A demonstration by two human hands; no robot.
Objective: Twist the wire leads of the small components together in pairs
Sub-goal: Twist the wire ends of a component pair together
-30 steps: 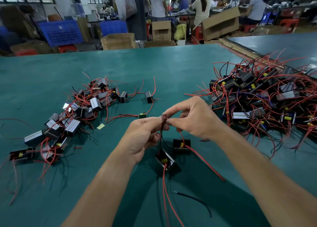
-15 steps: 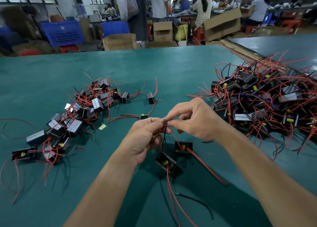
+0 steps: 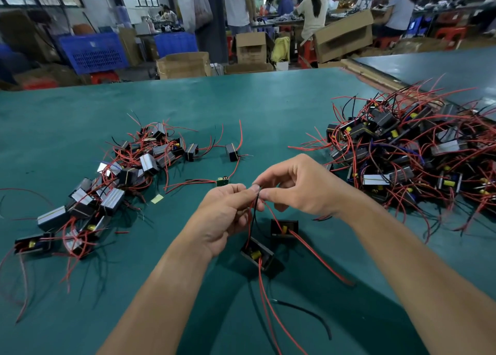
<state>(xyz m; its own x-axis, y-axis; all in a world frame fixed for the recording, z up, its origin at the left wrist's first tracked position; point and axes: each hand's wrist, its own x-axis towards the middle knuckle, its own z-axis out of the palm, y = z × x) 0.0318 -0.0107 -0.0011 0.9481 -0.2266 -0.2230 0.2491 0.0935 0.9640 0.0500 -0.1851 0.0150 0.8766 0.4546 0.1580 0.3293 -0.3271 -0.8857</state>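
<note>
At the left of the frame we are logging a loose pile of components [image 3: 107, 188] with red wires lying on the green table [image 3: 268, 107], and a small green board [image 3: 222, 182] sitting just above the left hand [image 3: 225, 215]. At centre, the left hand and the right hand [image 3: 303, 191] are each pinching the wire leads [image 3: 256, 196] between thumb and fingertips, tips meeting. The leads are running down to a farther black component [image 3: 284, 227] and a nearer black component [image 3: 257, 252] just below the hands. At the right we are noting a larger tangled heap [image 3: 408, 161] lying beyond the right hand.
</note>
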